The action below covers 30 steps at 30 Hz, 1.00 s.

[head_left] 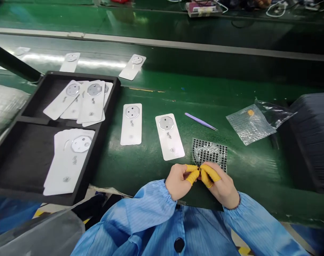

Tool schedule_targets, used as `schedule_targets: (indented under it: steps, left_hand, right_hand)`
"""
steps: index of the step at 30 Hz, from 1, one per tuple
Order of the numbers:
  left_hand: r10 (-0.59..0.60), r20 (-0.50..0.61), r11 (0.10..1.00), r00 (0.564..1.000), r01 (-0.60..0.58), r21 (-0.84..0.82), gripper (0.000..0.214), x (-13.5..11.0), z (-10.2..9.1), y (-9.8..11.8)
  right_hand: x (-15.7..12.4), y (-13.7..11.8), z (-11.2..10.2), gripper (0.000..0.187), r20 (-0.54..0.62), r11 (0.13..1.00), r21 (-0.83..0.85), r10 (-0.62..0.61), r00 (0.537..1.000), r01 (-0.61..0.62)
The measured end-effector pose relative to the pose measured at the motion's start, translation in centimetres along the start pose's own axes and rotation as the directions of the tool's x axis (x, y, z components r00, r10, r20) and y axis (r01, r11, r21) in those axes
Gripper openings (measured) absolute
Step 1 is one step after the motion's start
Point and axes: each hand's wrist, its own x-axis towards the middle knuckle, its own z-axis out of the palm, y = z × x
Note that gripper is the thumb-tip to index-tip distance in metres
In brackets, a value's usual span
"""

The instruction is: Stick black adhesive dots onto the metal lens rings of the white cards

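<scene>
My left hand (181,180) and my right hand (217,183) meet at the table's near edge, yellow finger cots on their fingertips. Both pinch closed at the near corner of a clear sheet of small black dots (210,153); a tiny dark piece shows between the fingertips, too small to name. Just beyond my left hand lies a white card (170,138) with a silver octagonal plate near its top. To its left is a similar white card (131,126). Purple tweezers (200,121) rest on the green surface beyond the sheet.
At left, a black divided tray (80,199) holds several white cards. More cards (132,67) lie on the green strip behind. A bubble-wrap bag (248,122) sits at right, beside a dark stack (313,138). A pale rail (162,42) runs across the back.
</scene>
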Motion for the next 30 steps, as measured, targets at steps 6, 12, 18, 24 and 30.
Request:
schedule_targets:
  steps: [6, 12, 18, 24, 30]
  left_hand:
    - [0.064, -0.093, 0.928, 0.994, -0.025, 0.371, 0.032, -1.0, -2.6, 3.5]
    - [0.441, -0.553, 0.571, 0.707, 0.255, 0.781, 0.049, 2.8, -5.5, 6.3]
    - [0.258, -0.539, 0.649, 0.802, 0.269, 0.712, 0.061, 3.5, -8.0, 6.5]
    - [0.198, -0.530, 0.781, 0.825, 0.194, 0.594, 0.067, 2.5, -9.5, 8.1]
    - [0.052, -0.154, 0.997, 0.987, -0.060, -0.043, 0.048, -1.3, -4.9, 9.4]
  right_hand:
    - [1.3, 0.0, 0.3, 0.015, -0.050, 0.989, 0.086, 0.129, 0.990, -0.124]
    - [1.0, 0.0, 0.2, 0.024, -0.163, 0.996, 0.029, 0.087, 0.983, -0.084]
    - [0.4, 0.2, 0.0, 0.029, -0.209, 0.996, 0.064, 0.082, 0.974, -0.070]
    - [0.7, -0.6, -0.7, 0.026, -0.286, 0.993, 0.099, 0.083, 0.955, -0.057]
    - [1.1, -0.6, -1.2, 0.025, -0.375, 0.996, 0.072, 0.070, 0.924, -0.046]
